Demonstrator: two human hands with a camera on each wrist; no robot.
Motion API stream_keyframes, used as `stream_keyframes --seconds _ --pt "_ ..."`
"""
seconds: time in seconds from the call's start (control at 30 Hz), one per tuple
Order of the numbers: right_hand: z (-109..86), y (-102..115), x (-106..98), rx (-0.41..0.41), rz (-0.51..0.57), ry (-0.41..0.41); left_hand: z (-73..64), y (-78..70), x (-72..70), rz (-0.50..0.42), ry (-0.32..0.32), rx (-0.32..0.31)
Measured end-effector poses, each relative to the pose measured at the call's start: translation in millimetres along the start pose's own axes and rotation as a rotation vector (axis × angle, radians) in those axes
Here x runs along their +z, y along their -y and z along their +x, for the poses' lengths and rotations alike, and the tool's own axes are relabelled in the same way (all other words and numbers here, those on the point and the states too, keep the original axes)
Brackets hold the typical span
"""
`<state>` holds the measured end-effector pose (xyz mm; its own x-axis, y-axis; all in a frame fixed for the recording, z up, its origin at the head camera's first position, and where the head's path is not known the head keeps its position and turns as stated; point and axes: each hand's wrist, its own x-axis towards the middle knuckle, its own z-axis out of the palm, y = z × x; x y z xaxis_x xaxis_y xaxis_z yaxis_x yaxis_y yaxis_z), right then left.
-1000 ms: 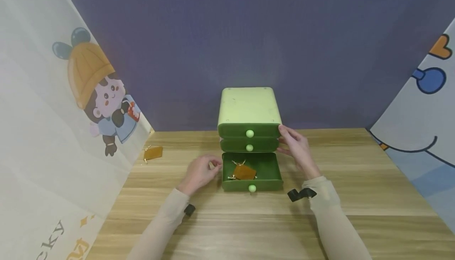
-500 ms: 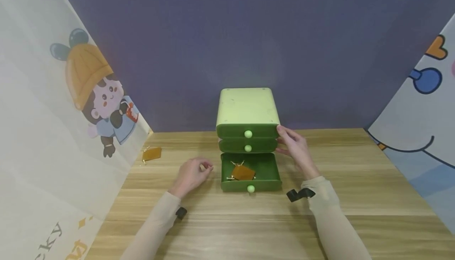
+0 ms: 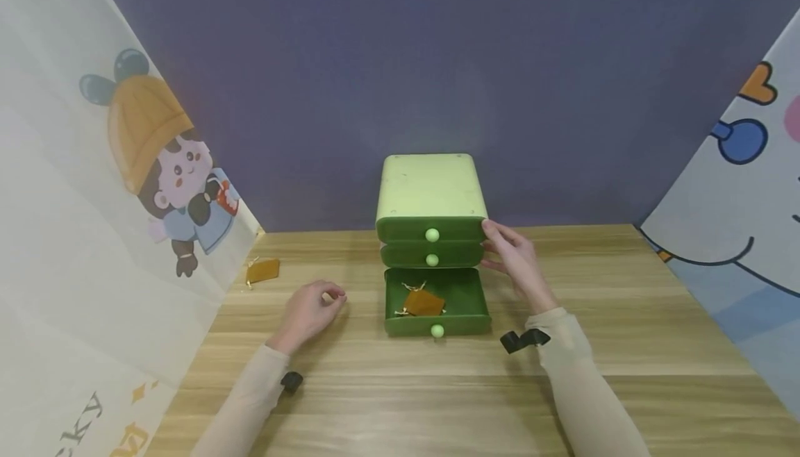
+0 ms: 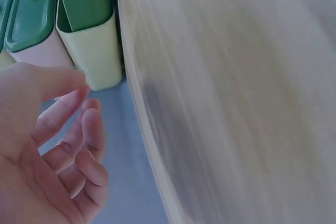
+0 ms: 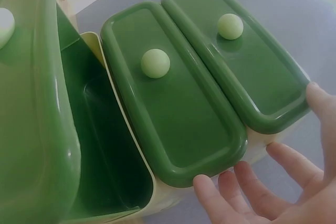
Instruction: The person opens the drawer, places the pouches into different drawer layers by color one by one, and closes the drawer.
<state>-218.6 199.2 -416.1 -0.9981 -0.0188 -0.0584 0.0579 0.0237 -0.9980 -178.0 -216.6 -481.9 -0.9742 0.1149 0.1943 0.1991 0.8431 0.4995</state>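
A small desktop drawer cabinet (image 3: 431, 183), pale on top with green drawer fronts, stands on the table. Its bottom drawer (image 3: 406, 327) is pulled out, with a brown drawstring pouch (image 3: 423, 303) lying inside. Both upper drawers are closed. My right hand (image 3: 515, 259) rests on the cabinet's right side; in the right wrist view, the thumb touches the top drawer's corner and the spread fingertips (image 5: 205, 184) lie along the side. Left of the drawer, my left hand (image 3: 310, 311) is over the table with loosely curled fingers, holding nothing.
Another brown drawstring pouch (image 3: 262, 271) lies on the wooden table (image 3: 400, 401) near the left wall. A dark blue panel (image 3: 325, 96) rises close behind the cabinet. Printed white panels (image 3: 56, 200) flank the table.
My left hand has moved left, away from the open drawer's side. The right hand keeps its place at the cabinet, and the pouches have not moved.
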Motion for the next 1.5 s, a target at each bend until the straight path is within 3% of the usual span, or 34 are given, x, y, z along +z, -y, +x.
stream_keyframes --seconds 0.17,0.47,0.83,1.2,1.4,1.5 --pt "-0.2 0 2 0.006 0.003 -0.002 -5.6 13.0 -8.6 0.004 -0.007 -0.023" --pt "-1.5 1 2 0.003 0.016 -0.003 -6.9 25.8 -22.0 0.006 0.037 -0.049" --pt "-0.6 0 4 0.012 0.032 -0.006 -2.9 50.6 -40.2 0.014 -0.015 -0.103" --pt "-0.1 0 4 0.003 0.044 -0.009 6.5 85.0 -68.4 0.046 -0.077 -0.141" --pt "-0.1 0 4 0.005 0.043 -0.001 3.7 106.5 -76.9 0.045 -0.130 -0.166" --pt "-1.2 0 3 0.005 0.039 0.001 -0.8 114.6 -78.3 0.030 -0.124 -0.193"
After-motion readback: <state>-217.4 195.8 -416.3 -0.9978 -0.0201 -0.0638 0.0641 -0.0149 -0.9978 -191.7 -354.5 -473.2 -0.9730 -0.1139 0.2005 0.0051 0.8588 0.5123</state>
